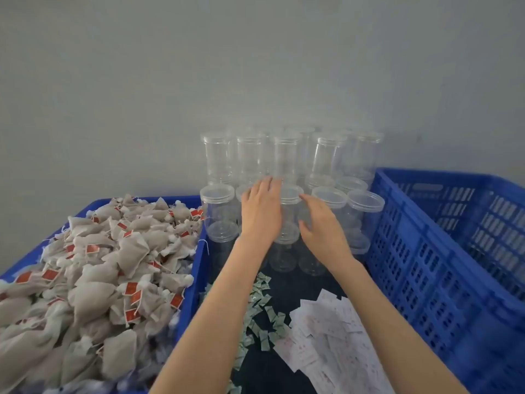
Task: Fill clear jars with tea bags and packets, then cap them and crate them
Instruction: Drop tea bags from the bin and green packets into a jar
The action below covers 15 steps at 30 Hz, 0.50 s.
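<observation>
Both hands reach into the stacked clear capped jars (287,206) standing between two crates

The double-tier stack could topple if one jar is drawn out carelessly. Left hand (262,213) lies flat, fingers straight, against the stack; right hand (324,226) is loosely spread beside a lower jar, gripping nothing. Tea bags (93,265) fill the left blue crate (199,251)

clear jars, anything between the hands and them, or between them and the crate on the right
Nothing visible does. Both hands, left and right, are already at the stacked clear jars. The blue crate sits right beside the stack, with only its near wall to lift over.
</observation>
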{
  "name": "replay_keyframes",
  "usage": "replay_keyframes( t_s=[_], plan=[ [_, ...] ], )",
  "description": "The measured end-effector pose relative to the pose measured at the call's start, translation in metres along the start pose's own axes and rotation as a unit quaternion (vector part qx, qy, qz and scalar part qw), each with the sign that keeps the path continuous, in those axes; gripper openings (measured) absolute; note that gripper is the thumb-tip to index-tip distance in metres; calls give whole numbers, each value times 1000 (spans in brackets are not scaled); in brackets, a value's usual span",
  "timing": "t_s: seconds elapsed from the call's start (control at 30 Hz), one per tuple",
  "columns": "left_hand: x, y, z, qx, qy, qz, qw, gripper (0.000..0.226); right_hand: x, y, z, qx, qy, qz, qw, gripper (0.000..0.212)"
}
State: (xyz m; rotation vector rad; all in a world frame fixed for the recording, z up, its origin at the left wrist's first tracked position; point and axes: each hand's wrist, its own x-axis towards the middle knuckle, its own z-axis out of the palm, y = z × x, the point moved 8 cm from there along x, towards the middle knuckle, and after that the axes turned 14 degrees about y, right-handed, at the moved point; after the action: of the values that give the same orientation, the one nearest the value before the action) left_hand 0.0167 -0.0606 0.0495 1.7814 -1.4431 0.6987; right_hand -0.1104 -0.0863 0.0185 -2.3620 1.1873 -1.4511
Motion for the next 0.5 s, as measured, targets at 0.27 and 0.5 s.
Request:
replay_keyframes(
  t_s=[0.27, 0.5],
  plan=[
    [11, 1, 66, 77, -113, 98, 986, 70, 13, 19, 41, -44, -40, 10, 998, 61],
    [9, 5, 82, 101, -72, 137, 983, 54, 4, 40, 46, 40, 11, 86, 995, 60]
  ],
)
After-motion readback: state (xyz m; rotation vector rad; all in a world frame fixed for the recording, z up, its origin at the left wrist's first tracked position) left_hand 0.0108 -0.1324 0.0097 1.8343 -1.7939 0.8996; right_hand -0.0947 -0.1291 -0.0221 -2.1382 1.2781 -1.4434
